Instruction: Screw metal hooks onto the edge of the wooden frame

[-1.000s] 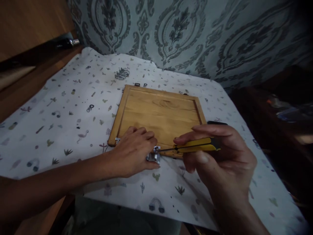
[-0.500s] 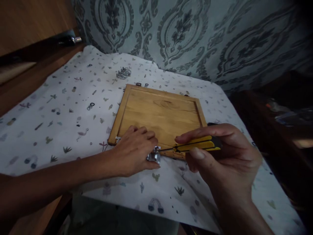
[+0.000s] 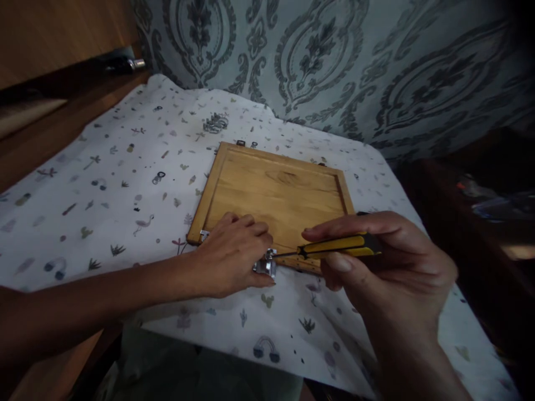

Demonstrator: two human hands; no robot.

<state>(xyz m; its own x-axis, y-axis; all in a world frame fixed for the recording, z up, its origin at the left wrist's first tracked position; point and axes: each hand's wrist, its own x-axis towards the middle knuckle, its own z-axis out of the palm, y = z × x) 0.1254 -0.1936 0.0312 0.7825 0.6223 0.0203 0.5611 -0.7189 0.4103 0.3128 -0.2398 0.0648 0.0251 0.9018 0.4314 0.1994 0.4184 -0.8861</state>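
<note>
A framed wooden panel [image 3: 276,189] lies flat on the patterned cloth. At its near edge, my left hand [image 3: 236,253] presses a shiny metal latch [image 3: 265,268] between fingers and thumb. My right hand [image 3: 388,267] pinches the yellow and black handle of a screwdriver [image 3: 334,246]. The thin shaft points left, and its tip meets the top of the latch; any screw there is too small to make out. Left of my left hand, a small metal fitting [image 3: 204,235] sits at the panel's near left corner.
Behind the panel, a small heap of metal parts [image 3: 215,123] rests on the white cloth [image 3: 104,184]. Small dark fittings [image 3: 241,143] show along the panel's far edge. A patterned wall [image 3: 309,55] rises behind, and wooden furniture [image 3: 62,39] stands at the left.
The view has shifted slightly. The yellow handle appears turned about its axis in my right hand, while the tip stays at the latch and my left hand keeps its hold.
</note>
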